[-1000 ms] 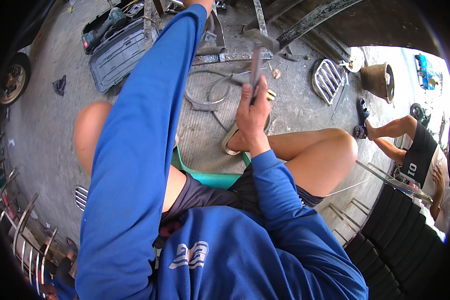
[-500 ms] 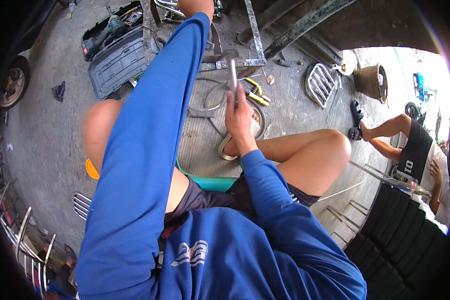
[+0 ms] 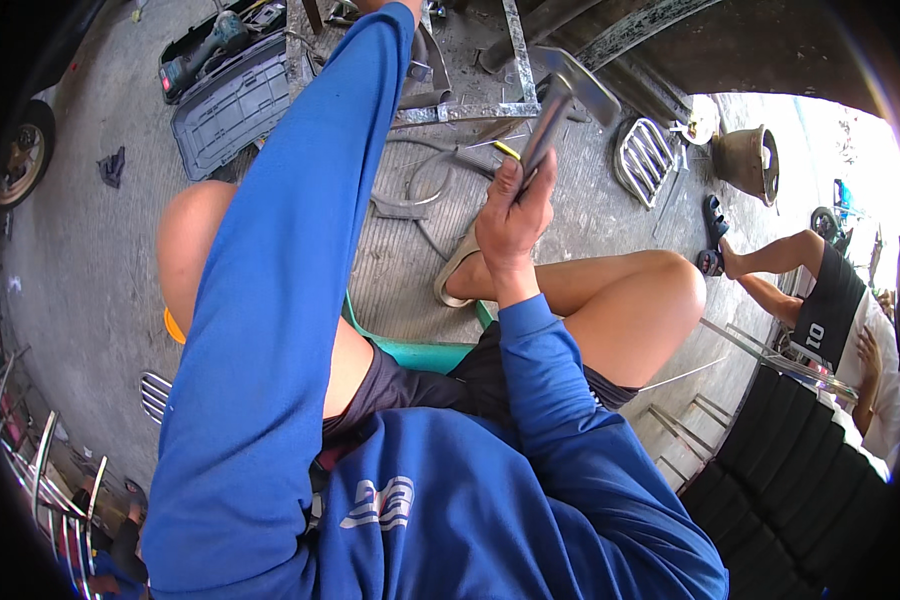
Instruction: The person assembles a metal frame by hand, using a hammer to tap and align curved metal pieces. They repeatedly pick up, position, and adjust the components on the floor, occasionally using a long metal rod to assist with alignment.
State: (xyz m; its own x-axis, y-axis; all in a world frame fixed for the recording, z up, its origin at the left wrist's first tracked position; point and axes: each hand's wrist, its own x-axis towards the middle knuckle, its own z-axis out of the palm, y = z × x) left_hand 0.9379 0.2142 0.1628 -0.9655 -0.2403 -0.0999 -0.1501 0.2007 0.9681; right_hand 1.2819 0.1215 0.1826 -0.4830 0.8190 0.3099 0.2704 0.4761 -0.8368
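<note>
Hammer (image 3: 547, 126) is upper centre of the frame, right of the middle line. Handle tilted, head at the top end, up and right of the hand.

Right hand (image 3: 513, 225) has it: grip closed round the handle's lower end, thumb on the left side, fingers on the right. Head looks clear of the metal frame (image 3: 460, 114) just left of it; can't tell the gap.

Left hand (image 3: 376, 4) is cut off by the top edge, arm stretched up across the view. Only a bit of it shows near the wrist; can't tell its grip or what it touches. Metal frame is the nearest thing, just right of it.

Below the frame, grey cable (image 3: 432, 206) lies looped on the concrete floor (image 3: 395, 290). Yellow piece (image 3: 507, 149) just left of the hammer handle, partly hidden.

Upper left: open tool case (image 3: 232, 108) with a power drill (image 3: 208, 50). Upper right: chrome grille (image 3: 648, 163), then a bucket (image 3: 746, 165) on its side. Right edge: another person (image 3: 828, 305), seated. Lower right: black padding (image 3: 785, 480). Centre: green stool (image 3: 422, 355) under the wearer.
</note>
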